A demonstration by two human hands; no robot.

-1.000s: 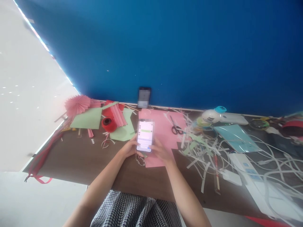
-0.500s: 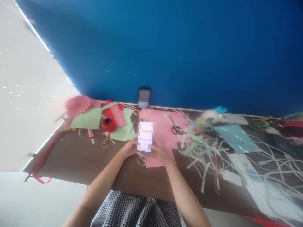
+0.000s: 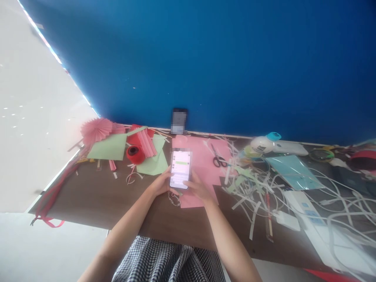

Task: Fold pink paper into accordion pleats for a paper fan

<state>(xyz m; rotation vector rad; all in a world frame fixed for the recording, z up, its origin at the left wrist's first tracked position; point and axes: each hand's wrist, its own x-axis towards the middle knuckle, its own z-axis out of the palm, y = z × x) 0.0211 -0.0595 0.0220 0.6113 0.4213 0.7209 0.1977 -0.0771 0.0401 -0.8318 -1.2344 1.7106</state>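
Observation:
I hold a lit smartphone [image 3: 180, 168] upright over the brown desk [image 3: 96, 196]. My left hand [image 3: 161, 184] wraps the phone's lower left edge. My right hand [image 3: 199, 188] grips its lower right side, thumb on the screen. A small chain charm [image 3: 174, 199] hangs below the phone. Under the phone lies a pink paper sheet [image 3: 202, 160].
Scissors [image 3: 217, 158] lie on the pink sheet. To the left are green paper [image 3: 109, 148], a red tape roll [image 3: 135, 153] and pink folded fans [image 3: 96, 130]. White paper strips [image 3: 252, 188], a teal sheet [image 3: 293, 170] and a white device [image 3: 273, 145] crowd the right. A dark phone [image 3: 179, 120] leans on the blue wall.
My right thumb has shifted slightly on the phone screen; otherwise the hands and the desk look the same.

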